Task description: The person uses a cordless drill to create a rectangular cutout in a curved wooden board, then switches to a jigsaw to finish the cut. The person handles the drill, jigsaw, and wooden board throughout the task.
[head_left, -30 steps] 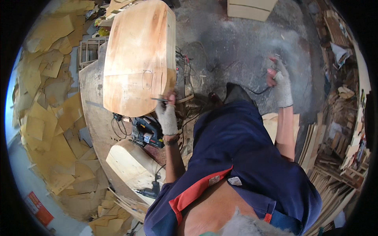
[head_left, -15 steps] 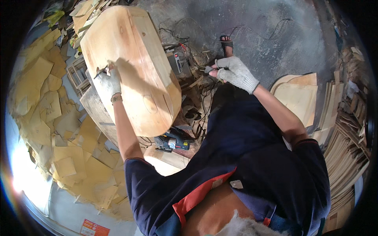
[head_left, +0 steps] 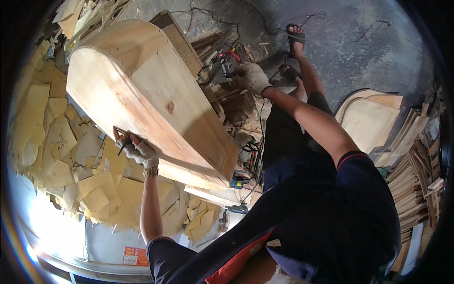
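A long, pale wooden box-like piece [head_left: 177, 90] with a rounded far end stands to my left, its side panel facing me. My left hand [head_left: 141, 152], in a light knit glove with bare fingertips, is closed around a thin dark pencil [head_left: 122, 148] beside the piece's left edge. My right hand [head_left: 253, 78], gloved the same way, reaches forward past the piece. Its fingers are closed on a dark power plug [head_left: 226, 70], close to a socket box with a small red light [head_left: 221, 55]. The plug's far end is hard to make out.
Yellowish sheet scraps [head_left: 61, 137] heap along the left. Wood offcuts [head_left: 239, 106], black cables and tools clutter the floor beside the piece. A blue-and-black power tool [head_left: 239, 181] shows partly under its near end. Curved panels [head_left: 371, 116] and stacked strips [head_left: 409, 177] lie right.
My right hand has moved forward and left with the plug, toward the socket box. The wooden piece now appears tilted, showing more of its side. My left hand sits lower along it, still holding the pencil.
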A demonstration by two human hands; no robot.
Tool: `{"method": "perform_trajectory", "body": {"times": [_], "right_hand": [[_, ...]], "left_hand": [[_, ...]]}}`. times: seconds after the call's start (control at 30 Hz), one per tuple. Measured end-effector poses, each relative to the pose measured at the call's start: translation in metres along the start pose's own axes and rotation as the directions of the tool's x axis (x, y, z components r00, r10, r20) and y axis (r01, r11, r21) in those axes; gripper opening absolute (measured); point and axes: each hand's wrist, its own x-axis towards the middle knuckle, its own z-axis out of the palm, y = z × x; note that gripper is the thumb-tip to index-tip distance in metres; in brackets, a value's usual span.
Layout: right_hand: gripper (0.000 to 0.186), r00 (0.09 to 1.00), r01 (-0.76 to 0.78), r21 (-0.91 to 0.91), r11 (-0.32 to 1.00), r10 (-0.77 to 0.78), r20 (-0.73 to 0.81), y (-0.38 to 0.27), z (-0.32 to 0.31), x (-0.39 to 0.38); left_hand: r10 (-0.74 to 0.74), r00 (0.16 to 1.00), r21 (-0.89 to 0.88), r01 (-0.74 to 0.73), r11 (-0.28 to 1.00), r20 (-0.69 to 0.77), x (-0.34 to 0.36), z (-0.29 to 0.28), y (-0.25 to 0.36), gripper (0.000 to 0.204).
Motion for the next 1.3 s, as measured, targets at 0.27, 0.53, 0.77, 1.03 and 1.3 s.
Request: {"method": "perform_trajectory", "body": {"times": [0.27, 0.53, 0.77, 1.03, 1.3], "right_hand": [[0.021, 0.974, -0.128, 0.075, 0.989, 0.139, -0.179, 0.017, 0.057, 0.046], [0.02, 0.945, 0.14, 0.04, 0.989, -0.121, -0.304, 0.024, 0.052, 0.045], [0.02, 0.951, 0.195, -0.133, 0.972, -0.22, -0.218, 0.02, 0.042, 0.047], [0.021, 0.953, 0.252, -0.121, 0.96, -0.268, -0.141, 0.02, 0.035, 0.054], [0.036, 0.93, 0.354, -0.098, 0.93, -0.362, -0.069, 0.027, 0.04, 0.066]], "left_hand": [[0.144, 0.983, 0.181, -0.163, 0.97, 0.118, 0.0, -0.016, -0.002, 0.064], [0.13, 0.981, 0.246, -0.162, 0.956, 0.141, -0.003, -0.014, 0.009, 0.071], [0.182, 0.969, 0.323, -0.227, 0.919, 0.164, -0.008, -0.03, -0.014, 0.07], [0.226, 0.941, 0.453, -0.321, 0.832, 0.253, -0.018, -0.054, -0.028, 0.09], [0.175, 0.968, 0.407, -0.235, 0.883, 0.18, -0.028, -0.051, -0.021, 0.077]]}}
